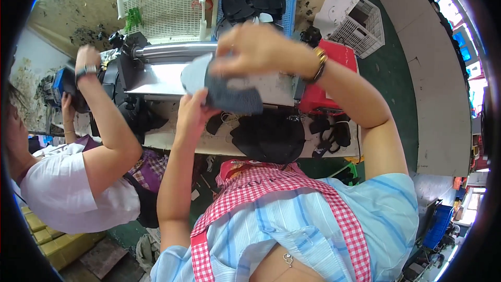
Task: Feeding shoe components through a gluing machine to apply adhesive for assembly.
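Just in front of the machine's metal roller (177,50), my left hand (192,108) pinches the lower edge of a curved, dark grey ribbed piece (235,96), which looks like a shoe upper. A pale grey part (195,75) shows at its left side. My right hand (253,49) is over the top of the piece, its fingers curled and smeared by motion. Whether it grips the piece or only touches it, I cannot make out.
A blue basket (294,0) of black and pale cut pieces stands beyond the roller. A white basket (162,0) is beside it. Right of the roller sits a red machine (334,89). Black pieces (269,136) lie on the near bench. A co-worker (78,188) works at my left.
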A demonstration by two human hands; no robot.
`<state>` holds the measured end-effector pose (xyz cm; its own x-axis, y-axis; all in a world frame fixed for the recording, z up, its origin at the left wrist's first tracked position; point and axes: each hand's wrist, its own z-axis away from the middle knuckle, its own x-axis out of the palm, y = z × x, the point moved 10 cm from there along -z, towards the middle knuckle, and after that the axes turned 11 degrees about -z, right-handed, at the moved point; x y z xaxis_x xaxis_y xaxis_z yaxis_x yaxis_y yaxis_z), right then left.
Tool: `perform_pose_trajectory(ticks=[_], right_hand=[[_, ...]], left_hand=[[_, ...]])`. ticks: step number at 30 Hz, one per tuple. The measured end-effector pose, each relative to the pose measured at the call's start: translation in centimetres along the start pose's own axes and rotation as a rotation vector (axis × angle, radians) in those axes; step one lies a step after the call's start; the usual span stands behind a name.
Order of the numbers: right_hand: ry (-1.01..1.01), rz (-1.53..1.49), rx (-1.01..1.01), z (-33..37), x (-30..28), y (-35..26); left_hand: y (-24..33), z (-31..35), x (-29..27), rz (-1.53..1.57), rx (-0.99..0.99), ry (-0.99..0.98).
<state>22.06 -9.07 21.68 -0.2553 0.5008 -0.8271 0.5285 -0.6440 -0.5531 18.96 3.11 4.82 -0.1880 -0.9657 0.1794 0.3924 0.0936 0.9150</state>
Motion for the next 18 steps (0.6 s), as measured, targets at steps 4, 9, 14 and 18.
perform_pose_trajectory(ticks=[4,9,14,18], right_hand=[[-0.055,-0.108,0.217,-3.7,-0.9,10.2],[-0.335,-0.188,0.429,-5.9,7.2,14.4],[-0.209,-0.058,0.230,-10.3,4.2,21.3],[-0.074,-0.483,0.253,-12.6,-1.0,21.1]], left_hand=[[-2.2,-0.1,-0.9,-0.049,-0.203,0.027],[-1.1,-4.9,-1.4,0.093,-0.064,0.114],[-9.0,2.3,6.9,-0.574,-0.140,-0.388],[-18.3,8.1,14.9,-1.245,-0.017,-0.956]])
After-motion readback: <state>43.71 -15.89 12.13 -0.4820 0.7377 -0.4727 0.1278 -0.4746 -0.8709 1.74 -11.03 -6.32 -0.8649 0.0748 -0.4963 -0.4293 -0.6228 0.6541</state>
